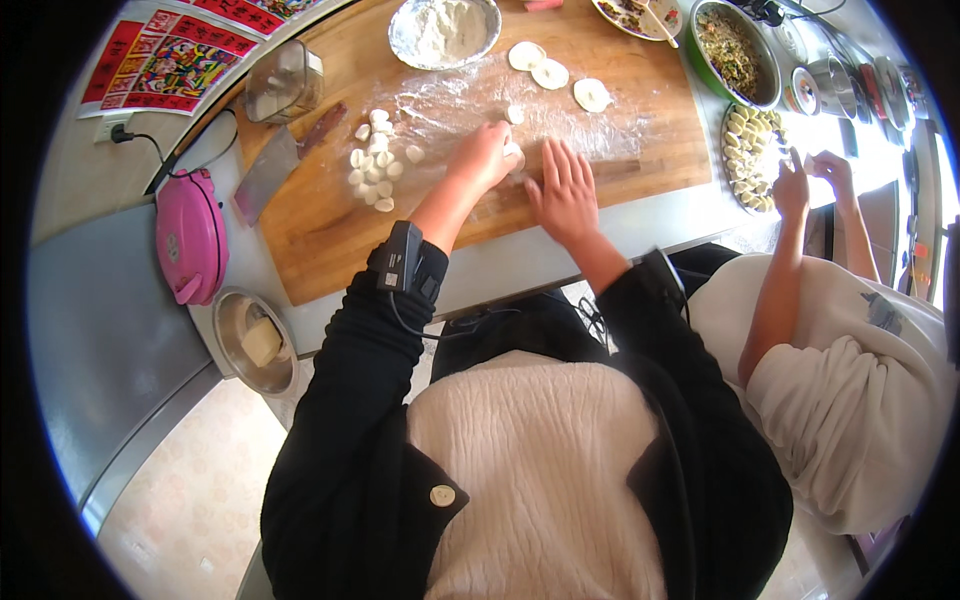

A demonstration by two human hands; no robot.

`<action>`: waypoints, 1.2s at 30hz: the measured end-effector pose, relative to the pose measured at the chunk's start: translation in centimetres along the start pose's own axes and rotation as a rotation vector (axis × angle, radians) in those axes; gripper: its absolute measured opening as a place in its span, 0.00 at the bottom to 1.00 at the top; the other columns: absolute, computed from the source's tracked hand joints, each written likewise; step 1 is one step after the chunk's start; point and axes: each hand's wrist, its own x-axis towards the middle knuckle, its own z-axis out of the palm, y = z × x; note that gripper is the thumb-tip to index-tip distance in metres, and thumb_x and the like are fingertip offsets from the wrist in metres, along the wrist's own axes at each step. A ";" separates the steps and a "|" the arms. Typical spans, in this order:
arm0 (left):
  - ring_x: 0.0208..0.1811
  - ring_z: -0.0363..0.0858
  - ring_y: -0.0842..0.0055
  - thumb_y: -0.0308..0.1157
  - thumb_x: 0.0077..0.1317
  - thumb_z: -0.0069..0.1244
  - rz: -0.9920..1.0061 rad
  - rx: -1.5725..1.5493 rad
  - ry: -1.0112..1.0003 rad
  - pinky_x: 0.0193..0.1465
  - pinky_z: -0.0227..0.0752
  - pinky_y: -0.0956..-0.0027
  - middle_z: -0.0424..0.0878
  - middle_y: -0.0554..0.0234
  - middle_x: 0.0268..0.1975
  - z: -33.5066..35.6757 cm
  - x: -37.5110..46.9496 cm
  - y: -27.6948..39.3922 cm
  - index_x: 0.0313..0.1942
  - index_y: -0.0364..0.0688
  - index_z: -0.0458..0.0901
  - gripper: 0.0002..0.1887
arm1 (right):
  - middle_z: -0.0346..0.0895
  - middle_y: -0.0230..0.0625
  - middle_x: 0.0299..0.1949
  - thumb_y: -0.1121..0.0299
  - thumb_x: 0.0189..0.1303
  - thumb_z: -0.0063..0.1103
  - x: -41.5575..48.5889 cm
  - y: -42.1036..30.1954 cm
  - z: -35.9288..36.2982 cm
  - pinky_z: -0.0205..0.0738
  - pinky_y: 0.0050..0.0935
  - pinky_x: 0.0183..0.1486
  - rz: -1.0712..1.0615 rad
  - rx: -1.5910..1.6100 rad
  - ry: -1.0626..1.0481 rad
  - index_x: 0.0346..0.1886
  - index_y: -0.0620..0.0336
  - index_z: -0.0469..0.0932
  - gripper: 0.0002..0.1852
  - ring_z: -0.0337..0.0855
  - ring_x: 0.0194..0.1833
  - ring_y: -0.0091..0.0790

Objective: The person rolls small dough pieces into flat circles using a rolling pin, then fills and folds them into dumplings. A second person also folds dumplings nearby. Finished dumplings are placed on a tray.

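My left hand (486, 156) is curled over the floured wooden board (322, 247), its fingertips closed on a small whitish piece of dough (513, 153) that they partly cover. Beside it, my right hand (566, 187) lies palm down with fingers extended. A small dough piece (514, 115) sits just beyond my left hand. Left of that hand is a cluster of small dough pieces (375, 169). Farther back lie round flat dough wrappers (592, 95), two of them overlapping. A metal bowl of flour (445, 34) stands at the board's back.
A cleaver (266, 176) and a clear container (285, 82) are at the left, near a pink electric appliance (192, 236) and a bowl with dough (255, 341). At right are a basin of filling (735, 60), a tray of dumplings (752, 157) and another person's hands (793, 184).
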 end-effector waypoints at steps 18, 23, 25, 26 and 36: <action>0.41 0.84 0.49 0.30 0.66 0.56 -0.134 -0.106 -0.076 0.44 0.75 0.52 0.85 0.45 0.38 -0.9 -1.1 -1.0 0.36 0.37 0.81 0.05 | 0.67 0.41 0.75 0.56 0.72 0.55 -1.1 -0.3 1.6 0.53 0.47 0.78 -0.047 0.018 -0.039 0.75 0.61 0.65 0.33 0.64 0.76 0.42; 0.44 0.83 0.48 0.30 0.67 0.55 -0.069 0.015 -0.100 0.45 0.76 0.52 0.85 0.46 0.40 -1.4 -1.4 -1.1 0.40 0.38 0.80 0.07 | 0.67 0.40 0.75 0.55 0.73 0.54 -0.9 -0.6 1.4 0.54 0.46 0.77 -0.064 -0.017 -0.018 0.74 0.60 0.67 0.31 0.63 0.76 0.42; 0.46 0.83 0.48 0.30 0.66 0.55 -0.069 -0.027 -0.062 0.46 0.76 0.52 0.85 0.45 0.43 -1.5 -1.4 -0.9 0.40 0.38 0.80 0.06 | 0.65 0.40 0.76 0.55 0.75 0.50 -0.6 -0.9 1.0 0.52 0.45 0.78 -0.028 0.008 -0.090 0.75 0.60 0.67 0.30 0.61 0.77 0.41; 0.46 0.82 0.48 0.29 0.66 0.55 -0.025 -0.037 -0.045 0.47 0.76 0.52 0.84 0.45 0.44 -1.5 -1.5 -0.9 0.40 0.38 0.80 0.06 | 0.65 0.39 0.77 0.55 0.76 0.49 -0.5 -1.0 0.7 0.51 0.44 0.79 -0.002 0.008 -0.166 0.75 0.59 0.66 0.30 0.61 0.78 0.41; 0.47 0.82 0.49 0.29 0.66 0.56 -0.006 -0.034 -0.063 0.48 0.77 0.50 0.84 0.50 0.44 -1.7 -0.7 -1.6 0.39 0.40 0.82 0.04 | 0.66 0.47 0.75 0.53 0.73 0.52 0.4 -1.2 1.4 0.52 0.48 0.77 0.022 -0.038 -0.177 0.74 0.62 0.67 0.32 0.61 0.77 0.45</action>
